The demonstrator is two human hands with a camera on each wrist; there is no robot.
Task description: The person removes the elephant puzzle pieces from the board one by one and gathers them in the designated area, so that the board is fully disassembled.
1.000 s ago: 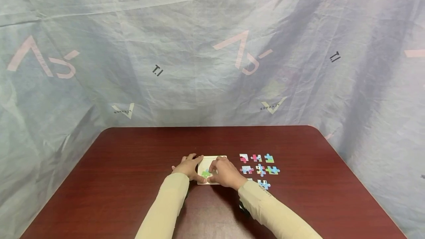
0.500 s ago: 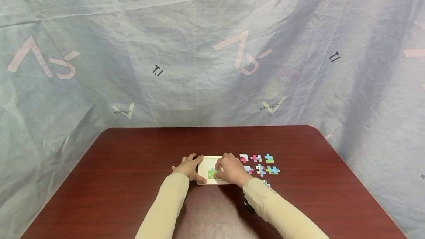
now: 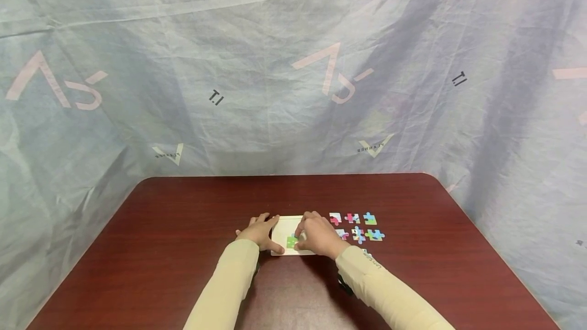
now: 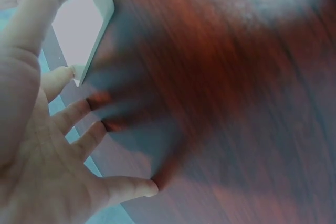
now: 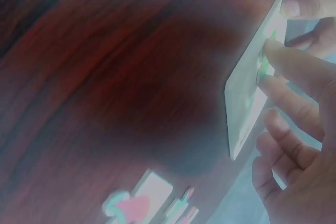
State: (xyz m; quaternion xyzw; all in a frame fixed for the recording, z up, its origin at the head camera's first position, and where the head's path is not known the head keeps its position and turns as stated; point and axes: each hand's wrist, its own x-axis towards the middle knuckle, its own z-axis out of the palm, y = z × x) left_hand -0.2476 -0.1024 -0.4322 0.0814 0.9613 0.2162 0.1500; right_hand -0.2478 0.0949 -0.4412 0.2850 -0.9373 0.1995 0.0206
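A pale, shallow puzzle board (image 3: 283, 225) lies flat near the middle of the table. Along its left side rests my left hand (image 3: 258, 233), fingers spread, the thumb at the near corner and the index fingertip at the far one. On the board's near part is a green jigsaw piece (image 3: 291, 242) with a blue tab. My right hand (image 3: 318, 236) pinches this piece between thumb and index finger, covering the board's right side. The right wrist view shows those two fingertips at the green piece (image 5: 265, 67), low against the board (image 5: 242, 98).
Several loose jigsaw pieces lie in rows right of the board, among them a red-and-white piece (image 3: 335, 218) and a blue-green one (image 3: 376, 235). My right forearm partly hides the nearest row. A grey cloth (image 3: 257, 116) hangs behind the dark red table (image 3: 192, 208).
My right hand has slid rightward across the board with the green piece, mostly before half a second ago. Since then it has barely shifted. My left hand keeps its place on the board's left side.
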